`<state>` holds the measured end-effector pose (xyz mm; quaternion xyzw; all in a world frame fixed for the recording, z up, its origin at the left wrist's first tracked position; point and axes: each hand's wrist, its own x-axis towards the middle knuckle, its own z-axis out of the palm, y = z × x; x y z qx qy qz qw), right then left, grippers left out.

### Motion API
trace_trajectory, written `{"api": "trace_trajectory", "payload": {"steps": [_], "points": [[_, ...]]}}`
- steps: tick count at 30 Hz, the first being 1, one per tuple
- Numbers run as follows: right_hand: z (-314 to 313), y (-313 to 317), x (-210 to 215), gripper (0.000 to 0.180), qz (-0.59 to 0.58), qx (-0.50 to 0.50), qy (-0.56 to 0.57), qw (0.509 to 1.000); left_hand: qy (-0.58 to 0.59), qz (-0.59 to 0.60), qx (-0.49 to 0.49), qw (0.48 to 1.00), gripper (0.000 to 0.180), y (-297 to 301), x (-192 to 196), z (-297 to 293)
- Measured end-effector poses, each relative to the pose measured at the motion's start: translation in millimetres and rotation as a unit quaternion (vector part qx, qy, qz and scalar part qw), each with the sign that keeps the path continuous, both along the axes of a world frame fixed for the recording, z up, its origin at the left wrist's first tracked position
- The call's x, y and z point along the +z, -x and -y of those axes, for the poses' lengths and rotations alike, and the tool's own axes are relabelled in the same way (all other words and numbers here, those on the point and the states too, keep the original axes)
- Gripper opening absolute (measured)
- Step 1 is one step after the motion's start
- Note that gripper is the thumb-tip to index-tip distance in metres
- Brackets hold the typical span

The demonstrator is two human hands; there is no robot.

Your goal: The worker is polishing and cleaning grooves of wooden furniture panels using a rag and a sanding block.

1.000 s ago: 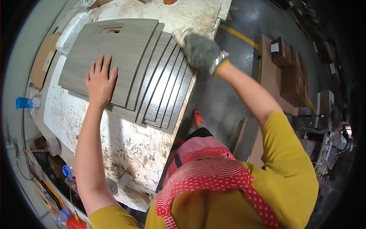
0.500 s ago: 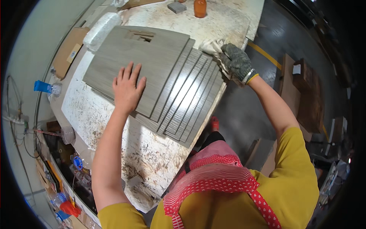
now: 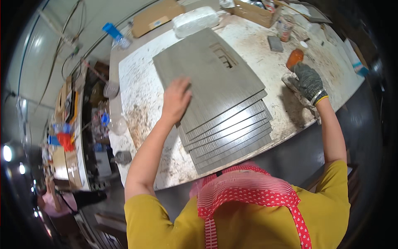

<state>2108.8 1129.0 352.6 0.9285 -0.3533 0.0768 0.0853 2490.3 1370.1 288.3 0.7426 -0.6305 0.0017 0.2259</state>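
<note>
Left hand [image 3: 176, 99] flat, open on top panel [image 3: 207, 79] of stack. Gloved right hand [image 3: 309, 81] gripping rag [image 3: 295, 85], probably. Keep palm pressure even, panels aligned.

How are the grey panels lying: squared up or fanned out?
Fanned out. The grey panels show stepped edges toward the table's near edge; the left hand rests flat on the top one.

a yellow short-sleeved shirt is worn, and over it a red apron dotted with white, its straps crossed at the back. the left hand [image 3: 176, 99] is left bare. the right hand [image 3: 309, 81] is covered by a grey knitted glove, edged yellow at the cuff.
</note>
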Motion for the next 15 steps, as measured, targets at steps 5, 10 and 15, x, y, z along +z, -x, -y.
{"api": "trace_trajectory", "payload": {"steps": [5, 10, 15], "points": [[29, -68, -16, 0.047, 0.158, 0.012, -0.228, 0.961, 0.088, -0.433, 0.235, 0.866, 0.060, 6, -13, -65], [9, -122, -66, 0.071, 0.280, 0.051, -0.635, 0.718, 0.071, -0.600, 0.262, 0.753, 0.077, 50, -26, -72], [2, -133, -74, 0.075, 0.289, 0.044, -0.608, 0.738, 0.068, -0.620, 0.182, 0.760, 0.082, 62, -21, -62]]}}
